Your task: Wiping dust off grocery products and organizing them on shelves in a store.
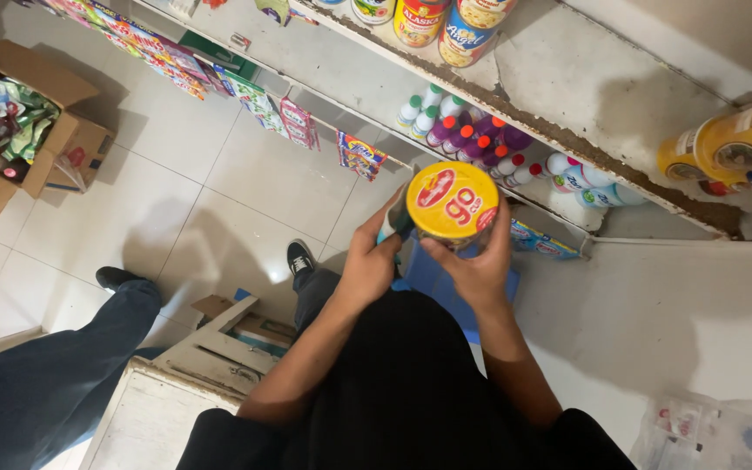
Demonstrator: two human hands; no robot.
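I've got both hands on a can (452, 202), held in the air in front of my chest, just off the front edge of the white shelf (567, 96). It's a round can; the top facing me is yellow with a red oval mark. Left hand (369, 261) is wrapped around its left side, right hand (479, 265) has fingers curled under the lid rim. More cans (728, 144) lie at the shelf's right end.

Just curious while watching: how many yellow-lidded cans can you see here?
3. One can is held in both hands, the left hand and the right hand. Two cans lie on the shelf at right. More may be hidden.
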